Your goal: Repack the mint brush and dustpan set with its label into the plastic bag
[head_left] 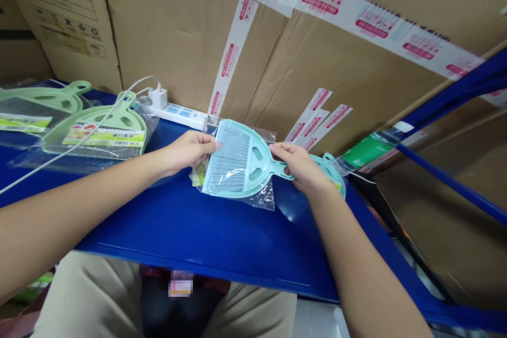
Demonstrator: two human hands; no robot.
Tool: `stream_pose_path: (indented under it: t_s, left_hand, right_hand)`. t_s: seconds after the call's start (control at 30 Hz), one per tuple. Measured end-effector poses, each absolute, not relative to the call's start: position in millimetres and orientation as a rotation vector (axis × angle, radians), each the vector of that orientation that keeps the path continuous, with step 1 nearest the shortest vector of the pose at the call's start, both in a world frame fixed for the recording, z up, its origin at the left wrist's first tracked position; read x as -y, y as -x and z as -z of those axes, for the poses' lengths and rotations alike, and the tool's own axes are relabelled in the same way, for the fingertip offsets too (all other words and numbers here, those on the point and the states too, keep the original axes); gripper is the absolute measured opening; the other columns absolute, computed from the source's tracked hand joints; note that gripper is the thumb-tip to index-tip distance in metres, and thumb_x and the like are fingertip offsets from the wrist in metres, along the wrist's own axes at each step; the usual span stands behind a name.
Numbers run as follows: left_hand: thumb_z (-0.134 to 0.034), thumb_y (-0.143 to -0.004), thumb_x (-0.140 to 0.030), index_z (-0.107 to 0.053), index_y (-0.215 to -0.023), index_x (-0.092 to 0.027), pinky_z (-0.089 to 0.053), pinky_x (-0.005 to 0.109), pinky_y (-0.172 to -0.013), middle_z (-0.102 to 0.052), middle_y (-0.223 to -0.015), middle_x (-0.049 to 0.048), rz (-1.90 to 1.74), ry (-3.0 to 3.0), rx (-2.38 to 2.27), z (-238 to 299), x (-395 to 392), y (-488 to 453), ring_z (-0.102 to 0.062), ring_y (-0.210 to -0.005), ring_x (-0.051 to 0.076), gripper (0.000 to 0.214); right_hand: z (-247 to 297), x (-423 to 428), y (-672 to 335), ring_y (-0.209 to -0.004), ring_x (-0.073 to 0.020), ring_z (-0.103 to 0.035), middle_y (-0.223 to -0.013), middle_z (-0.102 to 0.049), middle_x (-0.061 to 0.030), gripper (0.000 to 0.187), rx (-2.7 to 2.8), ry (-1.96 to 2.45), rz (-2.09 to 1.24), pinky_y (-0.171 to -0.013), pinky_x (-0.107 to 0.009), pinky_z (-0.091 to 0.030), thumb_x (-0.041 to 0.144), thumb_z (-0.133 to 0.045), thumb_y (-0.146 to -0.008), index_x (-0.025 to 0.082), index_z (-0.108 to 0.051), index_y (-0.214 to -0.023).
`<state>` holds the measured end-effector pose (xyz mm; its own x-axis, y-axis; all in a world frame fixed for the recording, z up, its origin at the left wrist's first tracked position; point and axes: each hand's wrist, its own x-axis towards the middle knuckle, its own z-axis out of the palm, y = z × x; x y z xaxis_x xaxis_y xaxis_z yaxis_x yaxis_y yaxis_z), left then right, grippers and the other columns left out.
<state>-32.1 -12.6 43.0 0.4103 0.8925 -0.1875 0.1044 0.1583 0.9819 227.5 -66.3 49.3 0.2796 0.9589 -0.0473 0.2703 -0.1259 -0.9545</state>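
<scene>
A light teal dustpan and brush set (pixel 257 163) hangs just over the blue surface, its pale bristles facing left and its handle facing right. Clear plastic wrap (pixel 263 200) shows around it, with a yellow-green label corner at lower left. I cannot tell whether the set is fully inside the wrap. My left hand (pixel 190 152) pinches the upper left edge, thumb on top. At the other end, my right hand (pixel 299 166) closes around the handle area, partly covering it. Beyond that hand, another teal dustpan (pixel 328 166) is partly hidden.
Wrapped green dustpans (pixel 134 116) lie at left, crossed by a white cable. A power strip (pixel 184 115) with a plugged-in charger runs along the back. Large taped cardboard boxes (pixel 170 26) form the back wall. A green-labelled bottle (pixel 370 148) leans by the blue frame at right.
</scene>
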Motion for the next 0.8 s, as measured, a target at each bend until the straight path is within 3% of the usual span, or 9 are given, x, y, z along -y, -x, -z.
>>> stream_pose_path:
  t_s: [0.07, 0.23, 0.33, 0.4, 0.47, 0.57, 0.67, 0.8]
  left_hand:
    - [-0.059, -0.105, 0.001, -0.059, -0.053, -0.018, -0.018, 0.017, -0.042, -0.039, -0.042, -0.0062, -0.748, -1.283, -1.006, -43.2, 11.4, 33.2, -0.027, -0.039, 0.005, 0.055]
    - [-0.062, -0.105, -0.002, -0.056, -0.048, -0.018, -0.024, 0.017, -0.039, -0.044, -0.044, -0.0040, -0.862, -1.261, -1.012, -45.9, -3.1, 41.2, -0.033, -0.039, 0.005, 0.059]
    - [-0.061, -0.103, 0.001, -0.063, -0.053, -0.017, -0.043, 0.017, -0.046, -0.057, -0.052, 0.0000, -0.992, -1.178, -1.101, -45.9, -16.7, 47.2, -0.053, -0.046, 0.009, 0.053]
    - [-0.063, -0.101, -0.001, -0.070, -0.062, -0.016, -0.054, 0.020, -0.055, -0.066, -0.059, 0.0029, -1.079, -1.115, -1.150, -44.3, -25.2, 51.2, -0.067, -0.058, 0.013, 0.043]
    - [-0.067, -0.099, -0.003, -0.073, -0.067, -0.017, -0.059, 0.022, -0.060, -0.071, -0.063, 0.0048, -1.114, -1.086, -1.163, -42.1, -31.3, 54.2, -0.073, -0.067, 0.017, 0.035]
    - [-0.071, -0.096, -0.002, -0.073, -0.068, -0.016, -0.060, 0.023, -0.063, -0.074, -0.066, 0.0065, -1.084, -1.079, -1.139, -39.5, -32.9, 55.4, -0.075, -0.071, 0.018, 0.031]
    - [-0.069, -0.097, -0.004, -0.075, -0.070, -0.015, -0.061, 0.025, -0.067, -0.078, -0.073, 0.0082, -1.029, -1.125, -1.029, -37.4, -25.9, 52.4, -0.075, -0.070, 0.018, 0.029]
    - [-0.071, -0.099, -0.013, -0.075, -0.071, -0.015, -0.061, 0.027, -0.071, -0.080, -0.077, 0.0079, -0.956, -1.229, -0.918, -32.7, -11.4, 45.5, -0.074, -0.070, 0.016, 0.028]
  right_hand:
    - [-50.3, 66.1, -228.5, -0.057, -0.0084, -0.048, -0.069, -0.065, 0.0032, 0.036, 1.158, 1.584, -0.924, -0.050, -0.021, -0.031, 0.047, -0.095, -0.066, 0.021, -0.070, -0.071]
    - [-55.5, 61.4, -258.4, -0.059, -0.0120, -0.061, -0.066, -0.065, 0.0006, 0.027, 1.049, 1.700, -0.894, -0.056, -0.022, -0.050, 0.029, -0.087, -0.077, 0.023, -0.063, -0.067]
    - [-54.8, 57.1, -289.9, -0.059, -0.0159, -0.061, -0.063, -0.063, -0.0019, 0.030, 0.977, 1.986, -0.522, -0.054, -0.026, -0.050, 0.023, -0.075, -0.089, 0.025, -0.058, -0.064]
    - [-52.1, 55.0, -307.7, -0.069, -0.0232, -0.068, -0.062, -0.063, -0.0052, 0.033, 0.924, 2.097, -0.320, -0.062, -0.032, -0.056, 0.021, -0.072, -0.091, 0.028, -0.056, -0.063]
    - [-48.7, 54.1, -316.0, -0.091, -0.0327, -0.076, -0.072, -0.071, -0.0107, 0.026, 0.939, 2.106, -0.080, -0.083, -0.043, -0.063, 0.022, -0.073, -0.088, 0.029, -0.058, -0.068]
    - [-43.3, 55.6, -302.5, -0.118, -0.0404, -0.076, -0.107, -0.084, -0.0200, 0.005, 1.180, 1.911, 0.254, -0.112, -0.059, -0.058, 0.029, -0.072, -0.088, 0.025, -0.073, -0.091]
    - [-36.4, 60.1, -264.4, -0.128, -0.0385, -0.075, -0.133, -0.083, -0.0179, 0.032, 1.626, 1.548, 0.161, -0.118, -0.061, -0.056, 0.045, -0.071, -0.095, 0.025, -0.080, -0.118]
    - [-25.8, 69.9, -215.9, -0.134, -0.0364, -0.072, -0.138, -0.081, -0.0139, 0.033, 1.997, 1.361, -0.053, -0.122, -0.060, -0.053, 0.045, -0.070, -0.098, 0.028, -0.080, -0.124]
